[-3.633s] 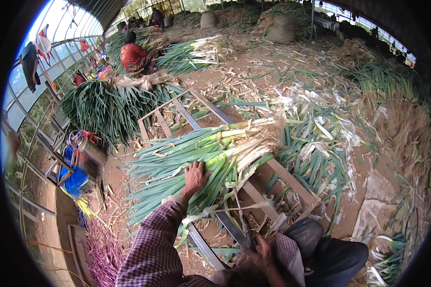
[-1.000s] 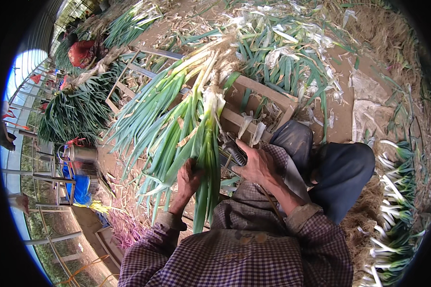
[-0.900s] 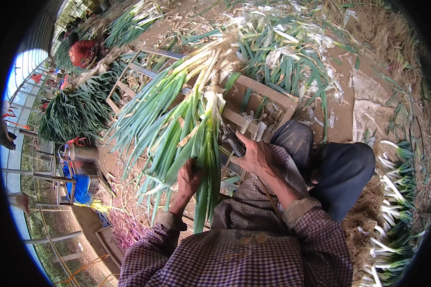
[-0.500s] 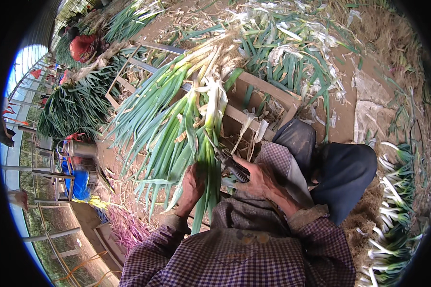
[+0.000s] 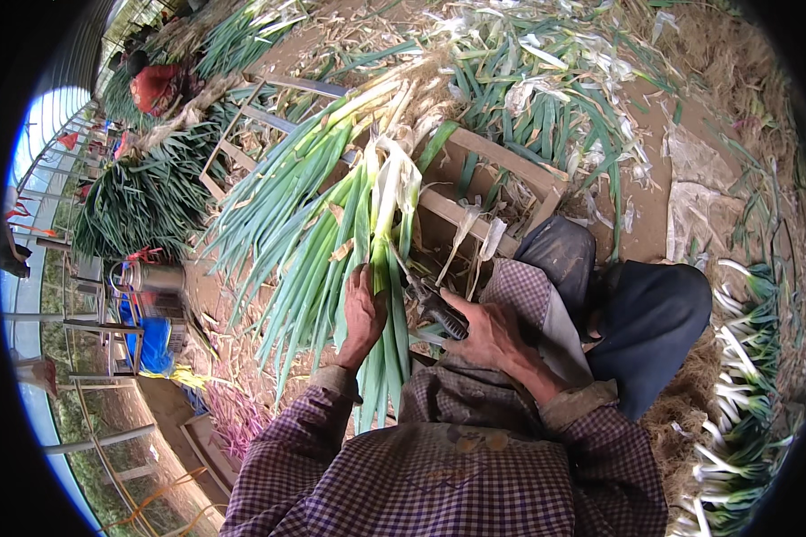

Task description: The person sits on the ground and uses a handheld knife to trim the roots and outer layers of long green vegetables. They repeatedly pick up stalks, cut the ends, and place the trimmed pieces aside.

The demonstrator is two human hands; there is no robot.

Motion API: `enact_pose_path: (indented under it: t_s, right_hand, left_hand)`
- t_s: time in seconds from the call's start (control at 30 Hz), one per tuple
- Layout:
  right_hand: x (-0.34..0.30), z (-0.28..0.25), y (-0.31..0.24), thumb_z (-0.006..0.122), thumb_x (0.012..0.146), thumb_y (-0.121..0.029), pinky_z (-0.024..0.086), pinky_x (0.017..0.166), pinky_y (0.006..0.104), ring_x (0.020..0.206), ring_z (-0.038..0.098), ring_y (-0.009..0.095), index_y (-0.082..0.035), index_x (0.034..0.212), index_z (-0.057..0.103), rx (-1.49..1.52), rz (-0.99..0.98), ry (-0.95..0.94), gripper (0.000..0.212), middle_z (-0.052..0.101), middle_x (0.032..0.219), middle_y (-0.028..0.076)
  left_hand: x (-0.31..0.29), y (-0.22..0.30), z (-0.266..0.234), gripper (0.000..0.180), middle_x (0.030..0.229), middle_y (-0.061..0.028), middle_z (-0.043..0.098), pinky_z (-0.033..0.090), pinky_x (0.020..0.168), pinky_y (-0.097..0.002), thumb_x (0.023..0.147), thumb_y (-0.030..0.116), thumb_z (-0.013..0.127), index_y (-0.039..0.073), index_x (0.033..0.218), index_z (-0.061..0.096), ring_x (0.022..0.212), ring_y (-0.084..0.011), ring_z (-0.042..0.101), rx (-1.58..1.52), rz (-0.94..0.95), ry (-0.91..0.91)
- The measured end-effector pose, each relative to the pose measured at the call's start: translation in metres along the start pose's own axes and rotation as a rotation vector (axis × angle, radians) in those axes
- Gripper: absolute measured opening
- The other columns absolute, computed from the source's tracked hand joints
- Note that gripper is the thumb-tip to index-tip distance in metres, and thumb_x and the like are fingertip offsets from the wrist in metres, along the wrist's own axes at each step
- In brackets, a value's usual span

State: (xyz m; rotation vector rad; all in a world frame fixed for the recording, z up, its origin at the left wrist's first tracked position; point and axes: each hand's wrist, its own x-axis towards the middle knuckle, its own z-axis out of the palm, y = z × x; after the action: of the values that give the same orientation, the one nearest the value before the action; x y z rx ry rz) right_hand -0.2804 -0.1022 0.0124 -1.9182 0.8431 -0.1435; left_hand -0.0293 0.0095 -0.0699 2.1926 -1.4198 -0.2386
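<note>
A loose pile of green onions (image 5: 304,206) lies fanned out in front of me, roots away from me and leaves toward me. My left hand (image 5: 362,309) is closed on the green leaves of one green onion (image 5: 381,237) at the pile's right side. Pale loose skin hangs around its white stem. My right hand (image 5: 488,336) is wrapped round the dark grip of an air blow gun (image 5: 441,313). Its thin metal nozzle points up and left, close beside that stem. Some of my left fingers are hidden behind the leaves.
A wood and metal frame (image 5: 493,161) supports the pile. Stripped leaves (image 5: 546,121) litter the ground beyond. Cleaned onions (image 5: 734,358) lie in a row at far right, uncleaned bundles (image 5: 148,188) at left. A metal pot (image 5: 152,276) stands by a blue bag (image 5: 152,345). Another person (image 5: 155,88) is far left.
My left hand has slid up along the leaves, nearer the stem. The loose skin around the stem has shifted and spread. The blow gun has barely moved.
</note>
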Motion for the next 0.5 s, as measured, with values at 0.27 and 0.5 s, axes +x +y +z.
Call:
enact_pose_path:
  t_s: [0.27, 0.5]
  right_hand:
    - [-0.002, -0.004, -0.006, 0.079, 0.07, -0.027, 0.056, 0.079, 0.0435, 0.082, 0.071, 0.038, -0.013, 0.146, 0.051, 0.006, 0.017, -0.026, 0.082, 0.072, 0.092, 0.024]
    - [-0.003, -0.004, -0.003, 0.079, 0.068, -0.026, 0.055, 0.083, 0.0434, 0.086, 0.071, 0.038, -0.015, 0.146, 0.052, 0.047, -0.013, -0.013, 0.083, 0.072, 0.094, 0.024]
  left_hand:
    - [0.039, -0.025, 0.029, 0.054, 0.131, -0.0247, 0.055, 0.041, 0.106, -0.0494, 0.084, 0.007, 0.064, -0.002, 0.136, 0.048, 0.121, -0.0454, 0.051, 0.171, 0.107, 0.073]
    - [0.068, -0.031, 0.032, 0.039, 0.113, -0.0209, 0.062, 0.043, 0.098, -0.0509, 0.084, 0.01, 0.064, 0.001, 0.121, 0.057, 0.109, -0.0423, 0.057, 0.203, 0.124, 0.054]
